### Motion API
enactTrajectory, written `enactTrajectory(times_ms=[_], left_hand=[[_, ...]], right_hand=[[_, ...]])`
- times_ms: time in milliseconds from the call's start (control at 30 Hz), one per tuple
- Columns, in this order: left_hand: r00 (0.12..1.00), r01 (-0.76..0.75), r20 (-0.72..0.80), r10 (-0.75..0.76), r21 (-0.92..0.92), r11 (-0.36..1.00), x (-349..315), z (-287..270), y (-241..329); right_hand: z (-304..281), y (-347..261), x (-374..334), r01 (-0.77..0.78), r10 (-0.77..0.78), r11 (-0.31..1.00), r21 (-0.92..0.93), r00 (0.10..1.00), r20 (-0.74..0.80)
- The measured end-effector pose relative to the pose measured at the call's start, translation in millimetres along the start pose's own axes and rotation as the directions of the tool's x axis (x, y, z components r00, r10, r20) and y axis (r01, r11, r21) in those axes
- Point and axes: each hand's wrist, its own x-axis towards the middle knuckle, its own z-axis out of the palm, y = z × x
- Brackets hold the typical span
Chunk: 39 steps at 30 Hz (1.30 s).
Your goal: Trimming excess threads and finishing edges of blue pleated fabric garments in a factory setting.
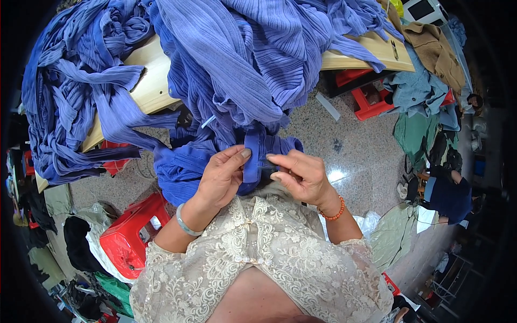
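Observation:
A ribbed blue-violet knit garment (226, 59) spills off the wooden table toward my lap. Its flat, darker blue band (251, 164) stands upright between my hands. My left hand (222, 175) is closed on the band's left edge, thumb and fingers pinching it. To the right of the band, my right hand (304, 175) is closed in a pinch, fingertips just beside the fabric. Whatever is between those fingers is too small to make out. More of the blue knit (180, 169) lies bunched beneath my hands.
Beyond the knit runs a pale wooden table (153, 70), with small dark snips (395, 50) at its right end. A red stool (126, 237) stands at my left. Brown (436, 46) and light blue garments (417, 86) hang at the right. A person in dark clothes (449, 196) is further right.

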Motion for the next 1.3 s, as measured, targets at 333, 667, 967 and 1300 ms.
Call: enactTrajectory(times_ms=[333,667,967,1300], left_hand=[[1.000,-0.002,0.022,0.002,-0.028,1.000,1,-2,-2],[0.999,0.012,-0.044,-0.013,-0.026,1.000,5,-3,-3],[0.999,-0.031,-0.027,0.030,-0.047,0.998,3,-2,-3],[0.988,-0.154,-0.006,0.154,-0.023,0.988,5,-3,-13]], right_hand=[[15,8,-1,-0.093,0.095,0.995,0.031,0.992,-0.079],[-8,-10,-6,-0.254,0.030,0.896,0.365,0.854,0.520],[4,-14,2,-0.029,0.032,0.954,-0.299,0.999,0.007],[15,-12,-5,-0.019,-0.015,0.909,-0.416,0.997,-0.079]])
